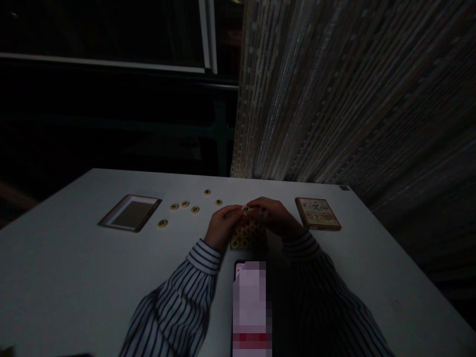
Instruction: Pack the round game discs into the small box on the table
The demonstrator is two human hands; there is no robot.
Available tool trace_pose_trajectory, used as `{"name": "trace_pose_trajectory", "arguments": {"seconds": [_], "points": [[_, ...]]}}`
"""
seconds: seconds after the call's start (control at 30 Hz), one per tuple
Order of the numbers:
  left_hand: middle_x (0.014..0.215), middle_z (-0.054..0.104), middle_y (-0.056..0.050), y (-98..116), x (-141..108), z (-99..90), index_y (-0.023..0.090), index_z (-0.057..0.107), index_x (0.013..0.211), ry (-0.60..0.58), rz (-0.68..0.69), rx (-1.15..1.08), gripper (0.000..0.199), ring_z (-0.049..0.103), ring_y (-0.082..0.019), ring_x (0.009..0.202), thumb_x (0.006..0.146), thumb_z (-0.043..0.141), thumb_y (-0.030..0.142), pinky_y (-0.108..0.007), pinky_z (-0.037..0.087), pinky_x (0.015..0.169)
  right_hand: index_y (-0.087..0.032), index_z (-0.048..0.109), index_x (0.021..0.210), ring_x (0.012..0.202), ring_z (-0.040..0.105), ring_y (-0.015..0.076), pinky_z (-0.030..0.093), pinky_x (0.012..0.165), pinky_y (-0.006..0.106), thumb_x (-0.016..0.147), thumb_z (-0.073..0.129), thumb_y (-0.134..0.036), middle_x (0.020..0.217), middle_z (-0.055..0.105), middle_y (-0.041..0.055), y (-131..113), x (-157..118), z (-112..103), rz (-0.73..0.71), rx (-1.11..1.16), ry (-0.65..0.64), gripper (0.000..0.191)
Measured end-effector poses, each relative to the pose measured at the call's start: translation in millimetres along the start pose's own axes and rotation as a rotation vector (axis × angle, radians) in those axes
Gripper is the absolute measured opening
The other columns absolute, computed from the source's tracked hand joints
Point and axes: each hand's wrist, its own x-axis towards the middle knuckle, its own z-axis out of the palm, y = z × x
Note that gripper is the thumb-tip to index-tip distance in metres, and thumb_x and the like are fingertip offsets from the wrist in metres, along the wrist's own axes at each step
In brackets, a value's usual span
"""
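A round, pale xiangqi piece [246, 210] with a dark character is held between the fingertips of my left hand [222, 224] and my right hand [275, 216]. Both hands are closed in a pinch on it. Below them sits a small tray of xiangqi pieces [244, 243], its far part covered by my hands. To the left, several loose pieces lie on the white table, among them one piece [162, 224] nearest me and another [207, 192] farthest back.
At the left of the white table [70, 267] lies an open, shallow box part [136, 214]. A printed box lid [319, 214] rests at the right. A lit phone [251, 307], its screen blurred out, stands in front of the tray. A string curtain [297, 89] hangs behind the far edge.
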Motion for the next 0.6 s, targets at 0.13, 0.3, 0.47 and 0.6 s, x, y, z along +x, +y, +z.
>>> {"name": "trace_pose_trajectory", "arguments": {"seconds": [0.13, 0.3, 0.47, 0.6], "points": [[0.077, 0.070, -0.002, 1, 0, 0.0, 0.015, 0.065, 0.086, -0.011, 0.005, -0.016, 0.029, 0.064, -0.014, 0.069, 0.061, 0.073, 0.027, -0.028, 0.050, 0.071, -0.017, 0.059, 0.102, 0.082, 0.058, 0.0163, 0.046, 0.075, 0.031, 0.080, 0.058, -0.034, 0.092, 0.063, 0.0067, 2, 0, 4, -0.067, -0.079, -0.015, 0.028], [0.079, 0.070, -0.004, 0, -2, 0.8, 0.015, 0.065, 0.089, -0.038, 0.011, -0.004, 0.031, 0.064, -0.014, 0.073, 0.061, 0.073, 0.026, -0.027, 0.049, 0.073, -0.017, 0.059, 0.103, 0.087, 0.056, 0.0175, 0.045, 0.077, 0.032, 0.081, 0.057, -0.032, 0.093, 0.063, 0.0073, 3, 0, 7, -0.101, -0.125, -0.024, 0.027], [0.075, 0.070, -0.005, 2, -1, -5.6, 0.014, 0.066, 0.085, 0.018, 0.047, 0.095, 0.031, 0.063, -0.015, 0.070, 0.059, 0.073, 0.030, -0.028, 0.049, 0.071, -0.014, 0.059, 0.104, 0.087, 0.056, 0.0187, 0.045, 0.078, 0.033, 0.080, 0.057, -0.031, 0.094, 0.063, 0.0088, 6, -1, 7, -0.063, -0.191, -0.056, 0.030], [0.066, 0.067, -0.003, 1, 5, -25.0, 0.013, 0.066, 0.080, 0.225, 0.191, 0.214, 0.031, 0.062, -0.014, 0.065, 0.058, 0.072, 0.035, -0.027, 0.048, 0.067, -0.010, 0.059, 0.107, 0.086, 0.057, 0.0198, 0.045, 0.078, 0.033, 0.078, 0.057, -0.026, 0.095, 0.064, 0.0117, 14, -4, 4, -0.005, -0.268, -0.123, 0.033]]}}
